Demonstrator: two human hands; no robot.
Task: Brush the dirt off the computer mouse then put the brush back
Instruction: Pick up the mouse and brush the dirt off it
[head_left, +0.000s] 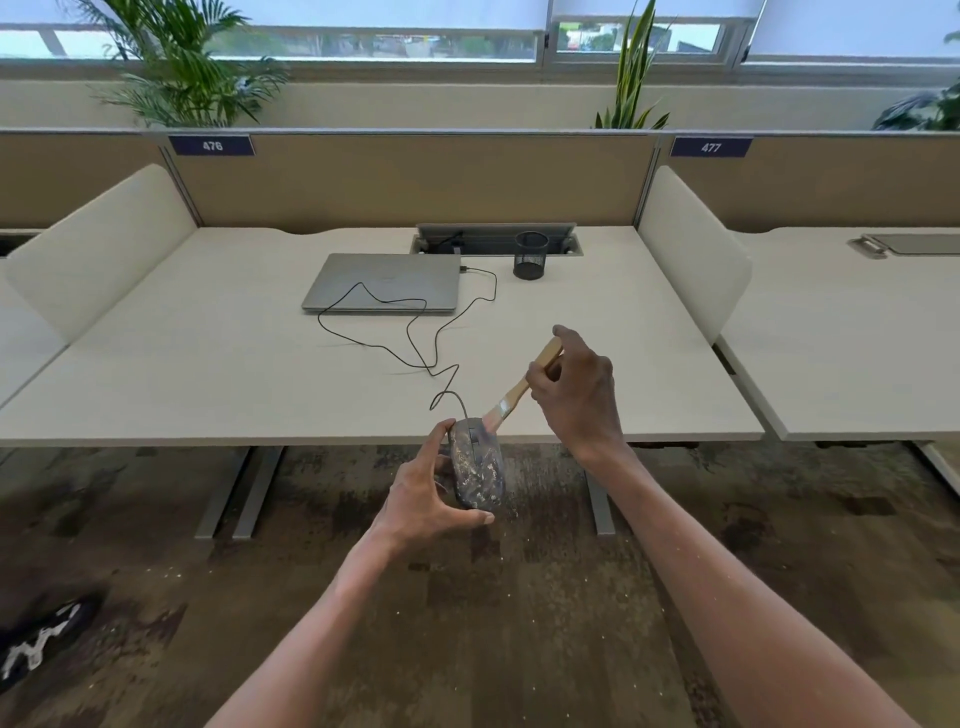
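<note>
A dark computer mouse, speckled with pale dirt, is held just in front of the desk's front edge, above the floor. My left hand grips it from the left side and underneath. My right hand holds a wooden-handled brush, its bristles touching the upper front of the mouse. The mouse's black cable snakes across the desk up to a closed grey laptop.
A black mesh pen cup stands at the back of the white desk, next to an open cable tray. Cream side dividers flank the desk. Pale specks lie on the carpet below. A dark shoe shows at the lower left.
</note>
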